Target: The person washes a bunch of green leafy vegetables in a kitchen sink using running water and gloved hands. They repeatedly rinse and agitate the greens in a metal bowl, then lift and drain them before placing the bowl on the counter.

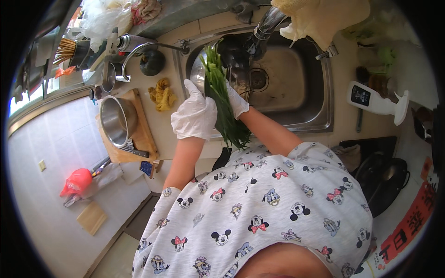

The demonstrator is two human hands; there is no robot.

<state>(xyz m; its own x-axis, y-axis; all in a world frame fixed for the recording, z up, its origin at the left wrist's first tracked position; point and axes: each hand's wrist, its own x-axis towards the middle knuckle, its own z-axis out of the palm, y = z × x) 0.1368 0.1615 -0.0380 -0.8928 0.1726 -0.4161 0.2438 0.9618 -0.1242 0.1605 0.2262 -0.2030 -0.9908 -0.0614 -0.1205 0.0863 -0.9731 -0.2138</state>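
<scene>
A bunch of long flat green leaves, which look like garlic chives [224, 100], lies between my two hands over the left edge of the sink [292, 80]. The cut pale ends point away from me and the dark leaf tips hang down near my shirt. My left hand [194, 116], in a white disposable glove, grips the bunch from the left with its thumb raised. On the other side my right hand [237, 101], gloved too, holds it; its fingers are partly hidden behind the leaves. Beyond the bunch, a shiny metal bowl [198, 73] sits in the sink, partly covered.
A steel pot [116, 121] and a cleaver [134, 149] rest on a wooden cutting board [146, 135] to the left. Nearby are a yellow cloth [162, 95] and a dark round squash [152, 62]. A faucet [266, 26] overhangs the sink. A white spray bottle [373, 99] lies right.
</scene>
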